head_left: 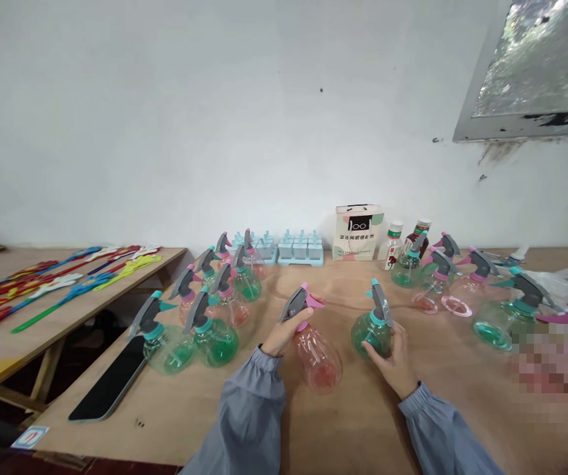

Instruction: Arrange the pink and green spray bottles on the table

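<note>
My left hand (pixel 284 332) is closed round the neck of a clear pink spray bottle (pixel 317 359) with a grey and pink trigger head. That bottle leans, its base toward the lower right. To its right, my right hand (pixel 391 359) grips the round body of a green spray bottle (pixel 367 330), thumb in front and fingers behind. This one is nearly upright, with its grey and teal head on top. Left of my hands stands a group of green and pink spray bottles (pixel 217 343). More such bottles (pixel 496 323) stand at the right, some of them tilted.
A black phone (pixel 110 382) lies at the table's left edge. Along the wall are light blue popsicle moulds (pixel 301 249), a paper bag (pixel 357 234) and two white-capped bottles (pixel 392 245). A second table (pixel 41 316) at the left bears colourful hand-shaped sticks. Plastic wrap (pixel 555 284) lies at the right.
</note>
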### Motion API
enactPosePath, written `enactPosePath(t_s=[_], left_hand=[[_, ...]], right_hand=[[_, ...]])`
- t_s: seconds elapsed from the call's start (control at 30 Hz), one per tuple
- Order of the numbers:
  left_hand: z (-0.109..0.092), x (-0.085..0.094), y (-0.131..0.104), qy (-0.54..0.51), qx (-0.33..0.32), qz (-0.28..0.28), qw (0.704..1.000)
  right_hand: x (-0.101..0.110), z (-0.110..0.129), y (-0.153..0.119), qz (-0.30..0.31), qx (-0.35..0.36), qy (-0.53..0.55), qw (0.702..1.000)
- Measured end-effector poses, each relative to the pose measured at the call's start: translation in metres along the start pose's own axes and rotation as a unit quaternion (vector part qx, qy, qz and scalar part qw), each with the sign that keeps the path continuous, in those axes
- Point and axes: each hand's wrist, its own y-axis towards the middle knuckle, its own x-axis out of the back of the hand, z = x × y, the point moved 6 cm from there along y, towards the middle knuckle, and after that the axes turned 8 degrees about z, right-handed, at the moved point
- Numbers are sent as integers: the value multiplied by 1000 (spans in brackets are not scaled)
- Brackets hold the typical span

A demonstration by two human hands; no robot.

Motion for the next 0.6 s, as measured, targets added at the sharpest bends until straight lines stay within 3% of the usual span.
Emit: enactPosePath(t_s=[0.17, 0.3, 0.5, 0.6], left_hand=[[4, 7, -3, 23, 31, -13, 999], [3, 2, -3, -12, 5, 20, 1000], [-6, 5, -4, 59, 27, -84, 994], [-11, 1, -5, 60, 26, -43, 997]], right_hand=[[0, 0, 0, -1, 13, 1, 1000], [0, -2, 0, -4, 4, 9, 1000], [-1, -2, 0, 16, -2, 10, 1000], [0, -1, -1, 21, 5, 9, 1000]])
